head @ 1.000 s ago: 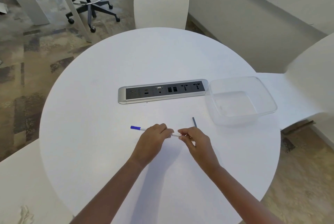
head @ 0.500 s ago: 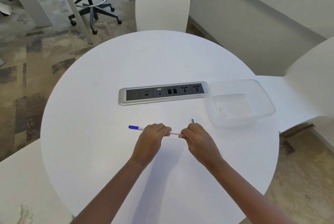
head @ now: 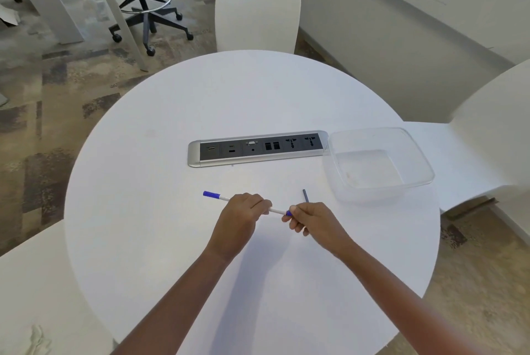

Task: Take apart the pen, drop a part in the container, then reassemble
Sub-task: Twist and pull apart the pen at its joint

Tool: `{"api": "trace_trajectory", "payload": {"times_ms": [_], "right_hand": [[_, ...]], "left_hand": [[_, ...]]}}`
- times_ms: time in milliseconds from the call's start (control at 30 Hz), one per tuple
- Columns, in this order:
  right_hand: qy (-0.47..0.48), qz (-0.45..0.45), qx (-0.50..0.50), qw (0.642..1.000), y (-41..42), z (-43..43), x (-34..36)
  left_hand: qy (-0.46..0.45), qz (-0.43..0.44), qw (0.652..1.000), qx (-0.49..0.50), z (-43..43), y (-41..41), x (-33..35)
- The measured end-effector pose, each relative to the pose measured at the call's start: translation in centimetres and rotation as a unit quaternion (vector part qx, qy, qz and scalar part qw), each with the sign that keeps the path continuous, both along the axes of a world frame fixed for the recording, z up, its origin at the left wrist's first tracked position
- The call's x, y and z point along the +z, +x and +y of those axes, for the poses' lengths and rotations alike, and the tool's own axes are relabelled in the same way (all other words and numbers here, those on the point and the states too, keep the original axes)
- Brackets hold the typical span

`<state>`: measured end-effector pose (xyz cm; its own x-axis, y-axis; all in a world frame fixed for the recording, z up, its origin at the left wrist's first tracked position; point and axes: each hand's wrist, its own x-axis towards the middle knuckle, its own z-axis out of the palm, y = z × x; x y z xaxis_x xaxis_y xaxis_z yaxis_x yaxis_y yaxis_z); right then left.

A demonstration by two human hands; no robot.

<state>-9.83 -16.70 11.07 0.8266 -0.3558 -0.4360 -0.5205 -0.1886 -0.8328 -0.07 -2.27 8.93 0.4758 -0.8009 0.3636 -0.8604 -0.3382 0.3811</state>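
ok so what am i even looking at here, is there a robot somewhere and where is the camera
No robot here: these are a person's two bare hands, filmed by one wide-angle camera worn on the head, looking forward and down. That is why both arms come in from the bottom edge. The left hand grips the white barrel of a pen, and the right hand pinches the blue piece at the pen's right end. On the round white table are a built-in socket panel and, to its right, a clear plastic container. A thin dark rod shows just beyond the right hand; I cannot tell whether the hand touches it.
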Motion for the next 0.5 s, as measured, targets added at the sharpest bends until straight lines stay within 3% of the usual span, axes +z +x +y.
{"api": "trace_trajectory", "payload": {"times_ms": [100,267,400,500], "right_hand": [[-0.224,-0.085,0.052,0.970,-0.7,0.5,-0.5],[-0.446,-0.155,0.126,0.873,-1.1,1.4,-0.5],[-0.486,-0.180,0.134,0.845,-1.0,1.5,-0.8],[-0.398,-0.126,0.128,0.900,-0.9,1.6,-0.7]], "left_hand": [[0.000,0.018,1.000,0.007,0.2,0.0,0.0],[-0.003,0.027,1.000,0.004,0.5,-0.5,-0.1],[-0.011,0.020,1.000,0.011,0.6,-0.8,-0.1],[-0.016,0.005,1.000,0.011,0.7,-0.9,0.0]]}}
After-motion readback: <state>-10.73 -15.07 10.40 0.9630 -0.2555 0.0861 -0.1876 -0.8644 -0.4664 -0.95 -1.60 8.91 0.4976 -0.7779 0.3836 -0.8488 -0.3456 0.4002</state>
